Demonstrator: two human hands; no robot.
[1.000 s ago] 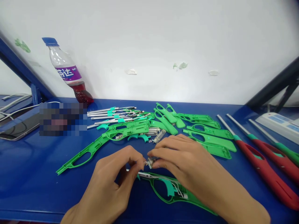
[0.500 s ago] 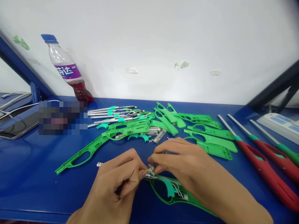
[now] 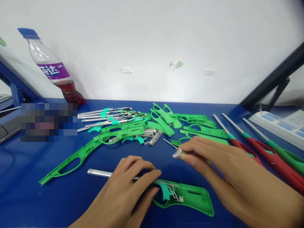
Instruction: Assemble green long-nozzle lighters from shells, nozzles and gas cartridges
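In front of me lies a green half-shell of a long-nosed lighter. It holds a metal tube, a teal trigger and white wires. My left hand is curled over its middle, thumb and fingers gripping the shell. Above and to the right, my right hand pinches a small part with a pale, clear end, apart from the shell. Fingers hide most of it; it resembles the clear fuel tanks behind. A thin metal rod shows beside these fingertips; its other end is hidden.
Green half-shells and metal tubes with wires are piled behind my hands. Long-nosed lighters and a white power strip lie at right. A drink bottle stands at left against the wall.
My hands have separated. The right one has lifted the small part up and right off the shell, while the left has spread over the shell's middle. The view has shifted slightly right.
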